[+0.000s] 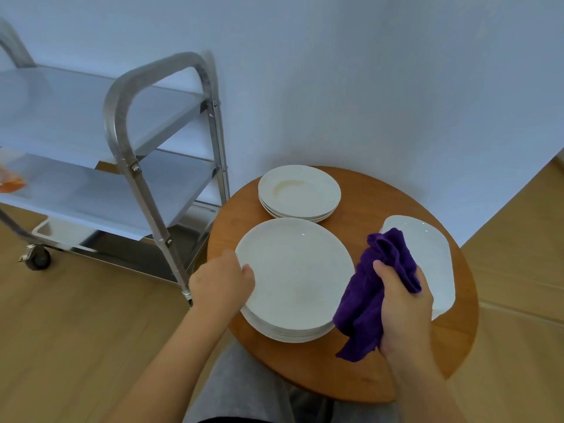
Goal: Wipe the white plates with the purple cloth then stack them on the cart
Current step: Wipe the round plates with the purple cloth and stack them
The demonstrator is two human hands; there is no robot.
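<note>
A stack of large white plates [297, 279] stands on the near side of a round wooden table [360, 196]. My left hand [221, 280] grips the left rim of the top plate, thumb on its upper face. My right hand [403, 306] holds a bunched purple cloth [370, 296] just right of that stack, above the table. A smaller stack of white plates [300, 192] sits at the table's far side. A white rectangular dish [433, 257] lies to the right, partly hidden by the cloth and my right hand.
A steel cart [131, 166] with bare shelves stands left of the table on castors. Something orange [10, 180] lies at the left edge of its middle shelf. A pale wall runs behind, and wooden floor surrounds both.
</note>
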